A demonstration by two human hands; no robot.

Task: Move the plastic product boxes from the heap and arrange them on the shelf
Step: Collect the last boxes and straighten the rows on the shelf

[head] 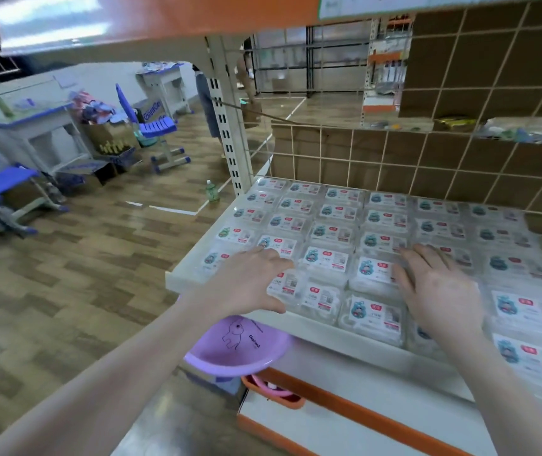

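Several clear plastic product boxes (327, 260) with white labels lie flat in rows across the cream shelf (325, 334), covering most of it. My left hand (250, 281) rests with straight fingers on the boxes near the shelf's front left corner. My right hand (437, 287) lies flat, fingers spread, on the boxes in the front middle. Neither hand grips a box. No heap of boxes shows in the head view.
A wire grid back panel (427, 166) closes the shelf's rear and an orange-edged shelf (164, 14) hangs overhead. A purple basin (240, 347) and an orange bin (273, 396) sit below. Blue chairs (158, 130), desks and a green bottle (212, 191) stand on the wooden floor at left.
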